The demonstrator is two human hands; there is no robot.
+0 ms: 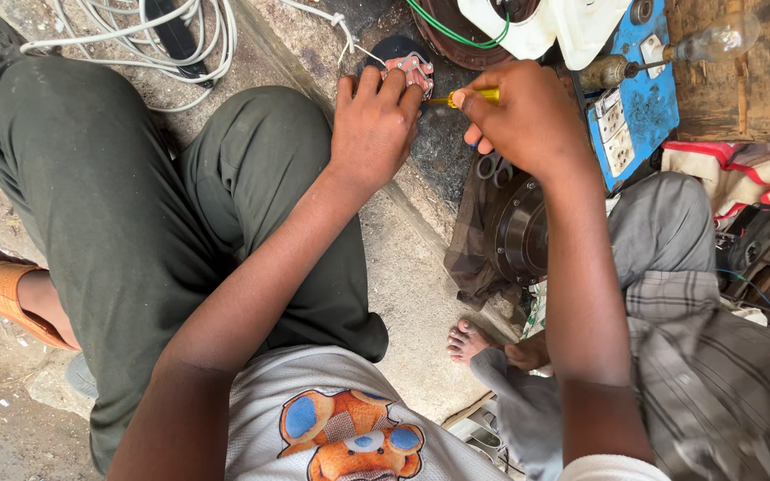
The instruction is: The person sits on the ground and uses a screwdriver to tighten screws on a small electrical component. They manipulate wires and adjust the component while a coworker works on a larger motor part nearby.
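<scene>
From the head camera, looking down: the left hand (pixel 374 125) rests palm down on a dark slab (pixel 434 147), its fingers curled over a small reddish metal part (pixel 412 69) and pinning it in place at the far edge of the slab; the part lies flat, its far side poking out past the fingertips; the right hand (pixel 528 120) is closed around a yellow screwdriver (pixel 467 98); the screwdriver lies nearly level, its long axis running left to right, the tip pointing left toward the part and just beside it, the handle buried in the fist; the two hands sit close together, almost touching at the fingers. Below the right hand a pair of scissors (pixel 490 167) lies on the slab, partly hidden; nearer still a round dark metal housing (pixel 519 233) sits in a brown cloth (pixel 470 240). Far right a blue board (pixel 639 102) carries pale switches, and a clear light bulb (pixel 719 40) lies on its side beside it, its glass end pointing right; a white plastic casing (pixel 572 27) sits at the far edge, with a green wire (pixel 452 34) looped beside it. Far left a bundle of white cable (pixel 135 31) lies coiled on the ground. On the right another person's bare foot (pixel 467 340) rests on the concrete.
</scene>
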